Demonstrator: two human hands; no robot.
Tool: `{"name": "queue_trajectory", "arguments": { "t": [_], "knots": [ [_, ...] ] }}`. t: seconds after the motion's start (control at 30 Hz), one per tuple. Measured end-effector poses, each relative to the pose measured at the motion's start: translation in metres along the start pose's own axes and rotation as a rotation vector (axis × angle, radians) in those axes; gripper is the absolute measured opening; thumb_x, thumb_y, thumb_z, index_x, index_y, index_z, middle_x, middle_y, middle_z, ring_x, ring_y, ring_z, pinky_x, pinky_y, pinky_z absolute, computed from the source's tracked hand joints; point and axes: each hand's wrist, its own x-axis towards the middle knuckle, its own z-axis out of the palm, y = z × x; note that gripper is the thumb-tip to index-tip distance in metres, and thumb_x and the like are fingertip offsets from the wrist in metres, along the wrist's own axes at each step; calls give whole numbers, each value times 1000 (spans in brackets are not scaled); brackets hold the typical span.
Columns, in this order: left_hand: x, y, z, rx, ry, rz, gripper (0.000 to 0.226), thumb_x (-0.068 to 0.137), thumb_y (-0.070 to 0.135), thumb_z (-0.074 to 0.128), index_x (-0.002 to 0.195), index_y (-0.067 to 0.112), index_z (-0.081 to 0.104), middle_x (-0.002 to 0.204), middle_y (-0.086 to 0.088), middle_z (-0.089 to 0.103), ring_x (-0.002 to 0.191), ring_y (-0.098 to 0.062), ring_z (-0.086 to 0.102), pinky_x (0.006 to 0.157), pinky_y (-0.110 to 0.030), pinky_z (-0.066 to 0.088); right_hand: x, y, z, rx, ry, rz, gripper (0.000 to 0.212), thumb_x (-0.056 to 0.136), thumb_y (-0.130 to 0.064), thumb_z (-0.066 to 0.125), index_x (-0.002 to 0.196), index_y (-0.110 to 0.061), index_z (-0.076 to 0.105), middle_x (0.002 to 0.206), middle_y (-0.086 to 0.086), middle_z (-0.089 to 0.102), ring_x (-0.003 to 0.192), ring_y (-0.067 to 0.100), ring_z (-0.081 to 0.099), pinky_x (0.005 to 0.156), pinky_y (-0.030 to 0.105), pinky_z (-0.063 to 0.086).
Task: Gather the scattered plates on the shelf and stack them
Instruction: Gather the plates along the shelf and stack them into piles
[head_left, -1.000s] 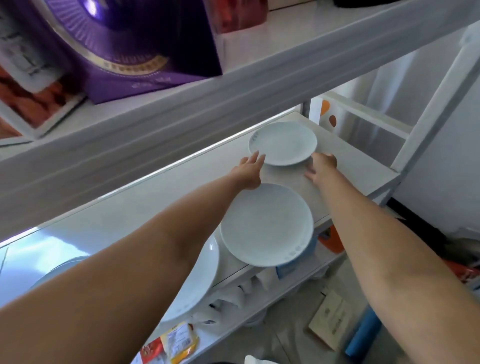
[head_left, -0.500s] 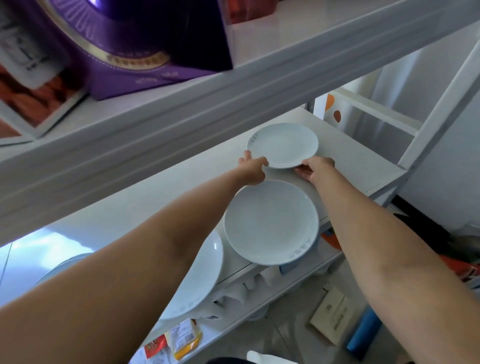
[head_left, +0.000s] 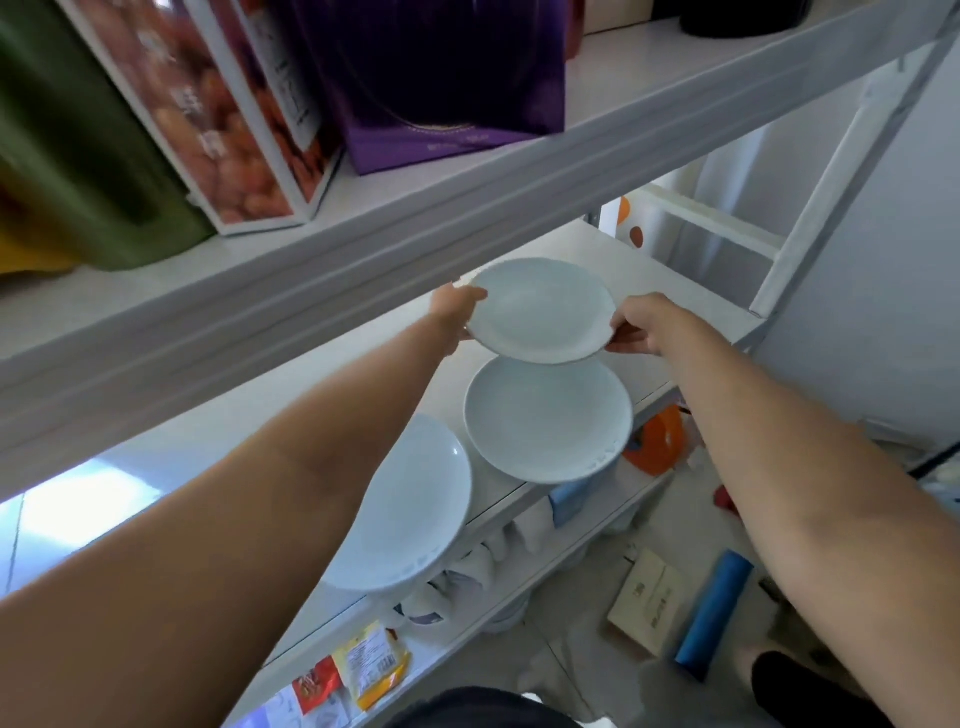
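Lifted now, the small round white china plate (head_left: 543, 309) is up off the white shelf board (head_left: 675, 280) where it lay a moment ago. My left hand (head_left: 457, 312) pinches its left rim, fingers curled round the edge. My right hand (head_left: 641, 325) grips the right rim the same way. The plate hangs between my fingers, just above a second round white plate (head_left: 545, 415). I think it is hard, smooth, slippery and easy to break, so the two rims are the best place to hold.
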Motion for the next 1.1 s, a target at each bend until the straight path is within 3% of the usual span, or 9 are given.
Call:
{"name": "queue_trajectory", "arguments": {
  "t": [0.13,0.3,0.43,0.57,0.73,0.8,0.87,1.0,1.1],
  "knots": [
    [-12,-18,-16,181,-110,-81,7,91,-3,48,88,3,51,87,-14,53,64,-23,55,64,-40,56,-22,17,-6,-172,9,17,17,89,15,39,93,3,50,71,17,53,61,24,54,43,28,55],
    [-25,-42,-24,407,-183,-72,26,94,2,48,117,-8,53,76,-14,57,60,-22,60,60,-32,56,-41,40,-7,-315,62,23,17,86,19,42,87,5,50,67,17,54,57,25,55,38,28,51],
    [-34,-53,-27,451,-178,-65,33,93,4,52,122,-12,51,97,-22,60,66,-28,62,61,-35,58,-50,50,-2,-324,82,17,20,86,20,44,75,4,50,71,18,56,49,24,60,32,24,48],
    [-39,-54,-30,524,-144,-27,31,91,8,55,117,-9,53,107,-21,58,63,-25,60,49,-27,56,-48,58,1,-399,170,-23,20,83,17,53,99,6,57,102,26,62,77,31,64,55,32,56],
    [-42,-59,-33,733,-121,28,25,92,8,50,113,-6,54,110,-20,56,84,-31,62,67,-32,56,-52,64,3,-491,215,-11,25,85,2,59,110,9,59,83,19,63,71,27,62,79,39,59],
    [-44,-61,-31,817,-111,46,31,93,8,44,118,-7,53,117,-20,57,85,-30,58,75,-34,55,-57,64,5,-510,236,-10,29,88,-11,60,112,6,57,96,19,64,77,27,62,84,39,58],
    [-47,-60,-27,808,-155,22,31,94,8,41,119,-6,51,112,-21,56,84,-30,54,76,-34,51,-61,63,8,-467,177,27,29,91,-18,57,112,1,56,107,18,63,89,29,62,85,41,57],
    [-52,-58,-22,630,-203,-47,23,94,5,40,114,-3,48,97,-16,53,86,-32,57,66,-32,52,-63,64,14,-270,59,139,35,95,-25,52,121,-1,53,104,16,62,87,29,60,64,39,54],
    [-54,-53,-24,499,-197,-57,27,93,3,44,119,-6,47,107,-18,54,92,-34,59,86,-41,56,-68,61,14,-252,72,132,31,96,-20,50,121,-2,53,91,14,60,78,27,59,73,40,52]
  ]
}}
